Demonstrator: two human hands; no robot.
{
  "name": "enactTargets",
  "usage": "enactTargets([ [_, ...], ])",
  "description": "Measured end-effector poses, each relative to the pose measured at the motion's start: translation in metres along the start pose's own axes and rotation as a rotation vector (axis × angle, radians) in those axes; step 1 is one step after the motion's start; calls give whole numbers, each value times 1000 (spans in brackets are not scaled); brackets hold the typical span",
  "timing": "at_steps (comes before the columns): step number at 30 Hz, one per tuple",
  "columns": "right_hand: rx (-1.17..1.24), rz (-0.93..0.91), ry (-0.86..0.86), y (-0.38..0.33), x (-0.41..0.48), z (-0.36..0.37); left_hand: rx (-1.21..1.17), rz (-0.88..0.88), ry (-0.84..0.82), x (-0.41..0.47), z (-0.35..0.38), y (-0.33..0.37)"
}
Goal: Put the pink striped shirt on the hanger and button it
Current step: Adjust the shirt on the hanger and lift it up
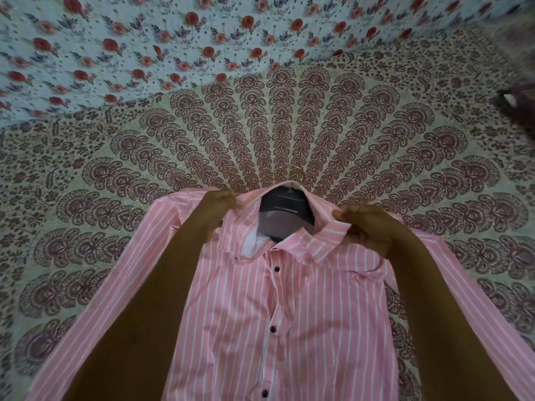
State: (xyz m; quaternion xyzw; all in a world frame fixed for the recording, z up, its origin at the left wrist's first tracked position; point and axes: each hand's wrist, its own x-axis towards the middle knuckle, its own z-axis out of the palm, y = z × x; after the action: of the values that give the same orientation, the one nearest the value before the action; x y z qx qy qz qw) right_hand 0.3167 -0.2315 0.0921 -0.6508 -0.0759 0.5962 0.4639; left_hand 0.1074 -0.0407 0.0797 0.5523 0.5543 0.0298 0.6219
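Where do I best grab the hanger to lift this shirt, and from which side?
Take the hanger by its gold hook, coming from the far side. The hook alone sticks out past the pink striped shirt; the dark body lies mostly covered inside the neck.

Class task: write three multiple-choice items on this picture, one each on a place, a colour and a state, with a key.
1. Where is the hanger's hook? A) on the bedspread beyond the collar; B) under a sleeve; C) in a hand.
2. The shirt's buttons are: A) white; B) dark; C) gold.
3. The hands: A) both grip the shirt; B) one grips; C) neither touches it.
Key: 1A, hook shows past the neck opening; 2B, near black; 3A, left hand and right hand pinch fabric by the collar.
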Motion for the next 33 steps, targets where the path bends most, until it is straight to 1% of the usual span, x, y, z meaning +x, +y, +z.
enactTargets([
  [1, 56, 2, -23, 3, 0, -2, -19, -18, 4, 1, 1, 1],
  [2, 50, 6, -29, 6, 0, -4, -33, -27, 6, 1, 1, 1],
  [3, -9, 15, -22, 8, -1, -5, -46, -25, 6, 2, 1, 2],
  [5, -209, 49, 38, 16, -3, -7, -92, -16, 4, 3, 2, 2],
  [7, -299, 100, 114, 25, -4, -8, -110, -15, 5, 4, 4, 2],
  [11, -256, 116, 189, 28, -1, -4, -70, -29, -12, 9, 5, 2],
  [12, -291, 121, 205, 27, 2, -3, -47, -26, -24, 11, 5, 2],
  [13, -384, 120, 220, 24, 4, -2, -19, -23, -36, 13, 5, 2],
  [15, -760, 56, 294, 22, 10, -2, 43, -20, -62, 16, 5, 1],
  [16, -902, -35, 373, 20, 11, 0, 74, -18, -79, 17, 5, 0],
  [17, -942, -157, 429, 18, 13, 3, 101, -15, -96, 17, 6, 0],
  [18, -855, -267, 412, 15, 14, 8, 122, -12, -107, 17, 7, 0],
  [19, -726, -355, 332, 11, 17, 16, 132, -8, -111, 17, 7, 0],
  [20, -619, -368, 219, 7, 19, 25, 127, 0, -114, 17, 8, 0],
  [21, -604, -354, 129, 6, 23, 33, 112, 10, -120, 16, 9, 0],
  [22, -706, -350, 99, 7, 29, 38, 92, 24, -128, 15, 9, 0],
  [23, -825, -369, 121, 11, 37, 39, 75, 43, -139, 13, 9, 0],
  [24, -928, -369, 181, 13, 43, 38, 62, 60, -151, 10, 8, -1],
  [26, -1020, -382, 267, 16, 53, 36, 89, 95, -164, 4, 2, -6],
  [28, -1013, -393, 314, 17, 54, 35, 204, 113, -149, -1, -6, -17],
  [30, -955, -380, 329, 18, 51, 37, 345, 80, -108, -2, -14, -29],
  [31, -918, -382, 327, 20, 50, 39, 333, 38, -91, -3, -18, -34],
  [33, -885, -368, 355, 23, 46, 41, 165, -46, -95, -6, -20, -40],
])
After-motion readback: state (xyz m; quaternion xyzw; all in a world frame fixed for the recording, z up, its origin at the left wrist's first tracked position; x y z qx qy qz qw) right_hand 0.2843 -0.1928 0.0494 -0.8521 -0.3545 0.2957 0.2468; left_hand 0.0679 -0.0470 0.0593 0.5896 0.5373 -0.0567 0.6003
